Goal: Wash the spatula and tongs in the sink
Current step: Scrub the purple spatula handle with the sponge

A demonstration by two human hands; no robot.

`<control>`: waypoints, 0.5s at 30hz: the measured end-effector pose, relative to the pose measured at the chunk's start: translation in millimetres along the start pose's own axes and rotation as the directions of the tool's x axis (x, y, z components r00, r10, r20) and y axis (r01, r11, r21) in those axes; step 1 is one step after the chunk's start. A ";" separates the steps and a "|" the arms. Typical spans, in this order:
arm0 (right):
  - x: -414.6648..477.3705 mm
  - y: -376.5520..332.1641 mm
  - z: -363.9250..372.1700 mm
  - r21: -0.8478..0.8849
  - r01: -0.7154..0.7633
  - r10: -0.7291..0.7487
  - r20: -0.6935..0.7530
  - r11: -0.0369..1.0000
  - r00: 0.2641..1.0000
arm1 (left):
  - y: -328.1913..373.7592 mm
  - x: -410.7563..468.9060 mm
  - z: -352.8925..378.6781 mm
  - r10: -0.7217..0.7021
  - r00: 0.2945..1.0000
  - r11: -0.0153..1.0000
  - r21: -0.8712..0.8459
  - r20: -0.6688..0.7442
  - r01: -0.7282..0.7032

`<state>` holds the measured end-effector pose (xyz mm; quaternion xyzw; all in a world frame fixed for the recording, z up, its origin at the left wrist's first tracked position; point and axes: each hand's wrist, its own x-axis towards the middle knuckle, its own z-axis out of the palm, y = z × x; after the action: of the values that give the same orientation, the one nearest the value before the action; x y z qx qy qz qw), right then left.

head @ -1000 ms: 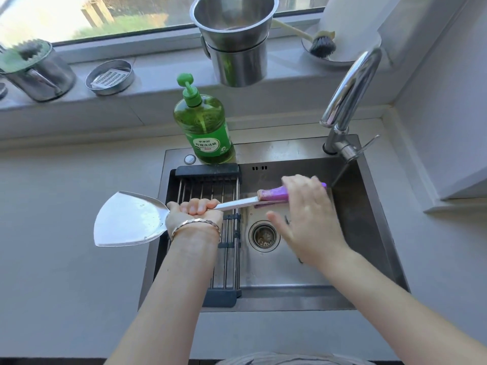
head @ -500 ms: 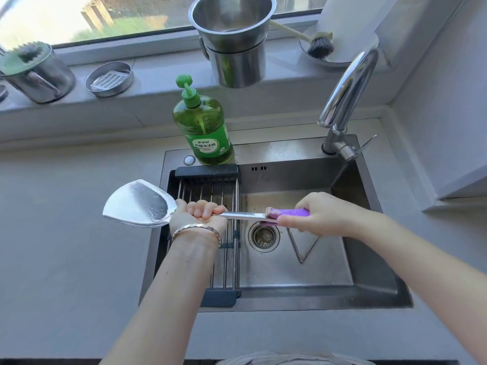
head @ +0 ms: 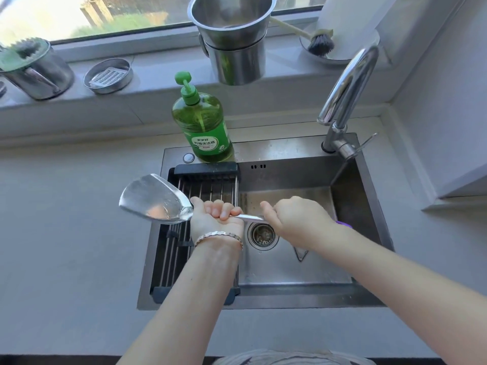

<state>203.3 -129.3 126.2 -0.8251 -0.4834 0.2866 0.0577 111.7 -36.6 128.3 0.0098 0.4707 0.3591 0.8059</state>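
A metal spatula (head: 155, 202) with a wide shiny blade is held level over the left side of the steel sink (head: 290, 151). My left hand (head: 214, 218), with a bracelet on the wrist, grips the shaft just behind the blade. My right hand (head: 295, 219) is closed round the purple handle, of which only the end shows. The metal tongs (head: 300, 252) lie on the sink floor, mostly hidden under my right forearm.
A black rack (head: 205, 196) spans the sink's left half beside the drain (head: 262, 235). A green soap bottle (head: 201, 122) stands on the back rim, the tap (head: 347, 101) at back right. Steel pots (head: 233, 40), a brush (head: 320, 43) and tins sit on the windowsill.
My right hand has closed round the purple handle and slid along it toward my left hand. The blade has tilted and shifted right, nearer the sink.
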 end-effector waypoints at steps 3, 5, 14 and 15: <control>8.5 18.8 -0.7 0.492 -0.262 0.021 0.442 0.830 0.897 | 2.9 2.4 -3.2 -0.020 1.000 0.999 0.043 0.013 0.020; 6.5 28.3 -3.0 0.616 -0.454 -0.053 0.627 0.644 0.777 | 2.9 3.3 -4.0 -0.045 0.998 0.997 0.056 0.036 0.043; -4.9 23.7 22.5 -0.409 0.113 -0.296 -0.420 0.906 0.858 | -2.2 9.3 3.2 -0.014 0.998 1.000 -0.001 0.054 0.014; -3.3 22.2 21.9 -0.403 0.121 -0.257 -0.305 0.907 0.917 | -3.8 8.7 3.7 -0.017 0.998 1.000 0.009 0.052 0.016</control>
<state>207.5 -147.7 101.1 -0.8069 -0.5898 0.0296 0.0121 119.2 -33.1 122.4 0.0187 0.4510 0.3501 0.8208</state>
